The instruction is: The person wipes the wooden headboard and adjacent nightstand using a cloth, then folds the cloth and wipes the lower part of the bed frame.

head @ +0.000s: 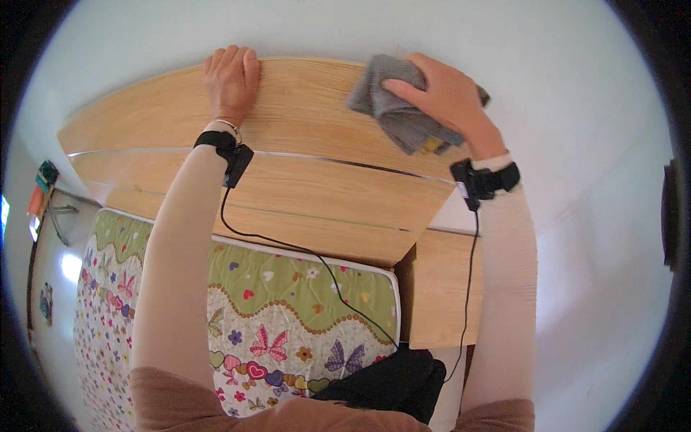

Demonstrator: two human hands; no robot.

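Observation:
My left hand (233, 81) grips the top edge of a light wooden headboard (302, 108), its fingers curled over the rim. Under my right hand (448, 100) is a folded grey cloth (397, 113), held against the headboard's top right part. A bit of yellow shows at the cloth's lower edge. Both wrists carry black straps with small black devices and cables. A thin metallic strip runs across the headboard below both hands. How far my right fingers wrap around the cloth is partly hidden.
A mattress (302, 302) with hearts and bows lies below the headboard. A wooden bedside cabinet (445, 291) stands at its right. A pale wall (583, 151) rises behind and to the right. My dark-clothed knee (399, 378) is over the mattress edge, near a hanging cable.

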